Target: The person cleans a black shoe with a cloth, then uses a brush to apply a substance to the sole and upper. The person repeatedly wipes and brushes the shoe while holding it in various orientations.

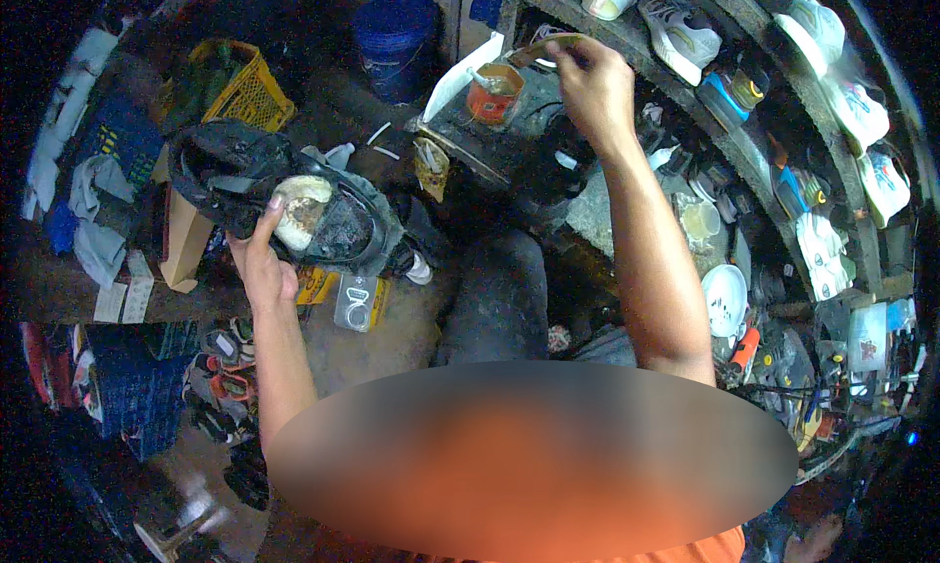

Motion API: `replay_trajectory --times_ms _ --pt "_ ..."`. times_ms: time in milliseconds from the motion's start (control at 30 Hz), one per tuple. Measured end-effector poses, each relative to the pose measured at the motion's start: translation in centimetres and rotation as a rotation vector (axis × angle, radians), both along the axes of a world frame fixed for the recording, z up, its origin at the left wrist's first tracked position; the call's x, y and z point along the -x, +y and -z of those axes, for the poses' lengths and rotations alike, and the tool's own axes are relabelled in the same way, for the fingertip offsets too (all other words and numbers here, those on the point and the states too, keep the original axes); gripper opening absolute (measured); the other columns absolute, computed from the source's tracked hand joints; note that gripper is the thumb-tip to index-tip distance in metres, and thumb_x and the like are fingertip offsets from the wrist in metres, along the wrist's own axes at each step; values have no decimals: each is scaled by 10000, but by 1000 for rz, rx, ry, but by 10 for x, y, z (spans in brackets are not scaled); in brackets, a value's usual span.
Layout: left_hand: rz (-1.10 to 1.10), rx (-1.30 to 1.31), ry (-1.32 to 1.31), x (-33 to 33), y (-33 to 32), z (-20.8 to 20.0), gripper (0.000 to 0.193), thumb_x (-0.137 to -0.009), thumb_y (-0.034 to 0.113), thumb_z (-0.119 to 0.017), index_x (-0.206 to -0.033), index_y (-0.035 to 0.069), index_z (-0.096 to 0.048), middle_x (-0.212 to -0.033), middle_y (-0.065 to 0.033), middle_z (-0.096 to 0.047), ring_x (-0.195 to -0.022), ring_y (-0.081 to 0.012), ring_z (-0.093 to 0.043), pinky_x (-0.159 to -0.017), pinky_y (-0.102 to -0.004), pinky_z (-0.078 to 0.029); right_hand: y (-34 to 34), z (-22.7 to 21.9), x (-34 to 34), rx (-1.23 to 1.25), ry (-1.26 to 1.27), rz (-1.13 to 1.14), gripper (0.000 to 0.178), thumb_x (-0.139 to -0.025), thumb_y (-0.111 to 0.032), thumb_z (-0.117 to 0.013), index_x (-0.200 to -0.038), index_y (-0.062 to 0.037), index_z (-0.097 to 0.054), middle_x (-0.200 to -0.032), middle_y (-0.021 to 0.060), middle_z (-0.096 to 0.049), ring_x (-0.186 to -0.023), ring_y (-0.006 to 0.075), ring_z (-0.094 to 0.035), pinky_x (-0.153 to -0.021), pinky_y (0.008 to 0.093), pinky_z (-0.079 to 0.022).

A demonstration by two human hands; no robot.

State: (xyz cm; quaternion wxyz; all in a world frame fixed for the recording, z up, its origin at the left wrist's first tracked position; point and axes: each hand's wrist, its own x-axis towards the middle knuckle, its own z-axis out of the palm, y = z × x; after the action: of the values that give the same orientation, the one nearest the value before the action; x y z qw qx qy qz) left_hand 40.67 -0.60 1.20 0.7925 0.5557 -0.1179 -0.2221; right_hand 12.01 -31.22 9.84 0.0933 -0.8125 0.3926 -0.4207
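Note:
My left hand (pixel 262 255) grips a worn dark shoe (pixel 294 196) turned sole-side up, with a pale patch under my thumb. My right hand (pixel 593 83) is stretched forward and holds a thin brown strip, perhaps a sole piece or brush (pixel 548 46), just right of an orange-red pot (pixel 493 93) with a stick standing in it. The pot sits on a cluttered dark work surface (pixel 490 137).
A blue bucket (pixel 397 34) and a yellow crate (pixel 240 83) stand at the back. Curved shelves with several pale sports shoes (pixel 681 29) run along the right. Sandals (pixel 220 367) lie on the floor at lower left. A small metal tin (pixel 354 304) lies below the shoe.

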Motion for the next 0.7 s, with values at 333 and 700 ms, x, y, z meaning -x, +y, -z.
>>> replay_trajectory --times_ms 333,700 --pt "-134 167 151 -1 -28 -2 640 -792 40 -840 -1351 23 -527 -1316 -105 -627 -1172 -235 -614 -1058 -415 -470 -50 19 -49 -253 542 105 327 -861 -395 -701 -1067 -156 -789 -1037 187 -760 -1013 362 -730 -904 486 -558" --pt "-204 234 47 22 -73 -3 835 -730 -17 -870 -1385 -25 -351 -1326 -156 -576 -1196 -260 -589 -1088 -429 -463 -32 19 -31 -225 262 132 304 -873 -335 -687 -1066 -125 -792 -965 191 -760 -931 374 -734 -856 468 -561"
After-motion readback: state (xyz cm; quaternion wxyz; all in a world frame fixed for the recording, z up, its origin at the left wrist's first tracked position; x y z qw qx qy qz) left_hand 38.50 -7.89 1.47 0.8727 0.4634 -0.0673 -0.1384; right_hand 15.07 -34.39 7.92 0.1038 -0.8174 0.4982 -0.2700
